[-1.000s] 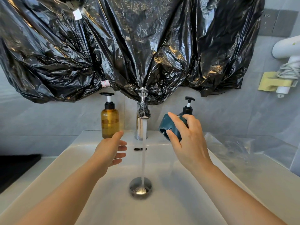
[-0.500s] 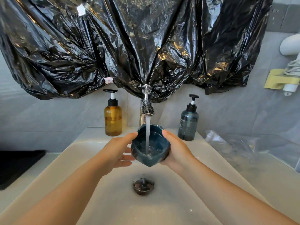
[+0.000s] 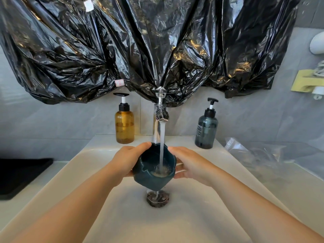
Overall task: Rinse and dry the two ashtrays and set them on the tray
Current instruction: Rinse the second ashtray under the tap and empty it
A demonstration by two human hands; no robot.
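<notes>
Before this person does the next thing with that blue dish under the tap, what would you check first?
1. Water runs from faucet into ashtray: ok.
2. Left hand grips ashtray by its rim: ok.
3. Right hand beside the ashtray, fingers straight: ok.
4. Ashtray rinsed clean: not ok, murky water pools inside.
5. Spill falls onto the drain: ok.
6. Tray waiting on the counter, left: ok.
</notes>
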